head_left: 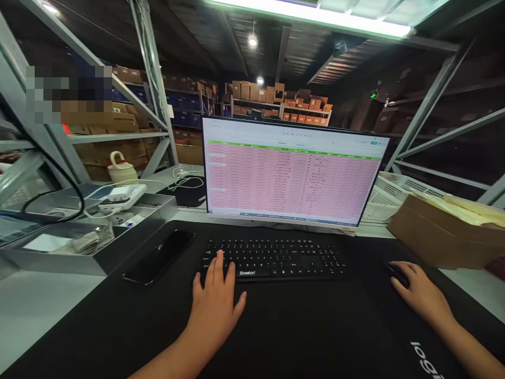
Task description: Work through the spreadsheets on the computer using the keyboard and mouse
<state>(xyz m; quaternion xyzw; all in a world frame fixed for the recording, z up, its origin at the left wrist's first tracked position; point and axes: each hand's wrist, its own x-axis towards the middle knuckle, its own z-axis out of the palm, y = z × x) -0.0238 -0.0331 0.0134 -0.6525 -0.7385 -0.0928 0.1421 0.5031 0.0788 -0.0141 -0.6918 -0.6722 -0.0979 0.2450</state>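
Observation:
Fingers spread, my left hand [215, 295] rests at the left end of a black keyboard [284, 260] marked "Bosston", its fingertips on the lower-left keys. On the right, my right hand [424, 292] curls over a dark computer mouse [397, 273], which it mostly covers. Both hands are above a large black desk mat [300, 326] with white lettering at its lower right. Behind the keyboard stands a monitor [292, 181] showing a spreadsheet with pink rows and a green header. A black smartphone [161, 258] lies left of the keyboard.
Left of the mat, a grey tray [100, 258] holds small items and a white power strip [123, 197]. A cream bottle [121, 171] stands behind it. A cardboard box [445, 231] and white baskets [389, 192] are at right. Metal frames and shelves of boxes surround the desk.

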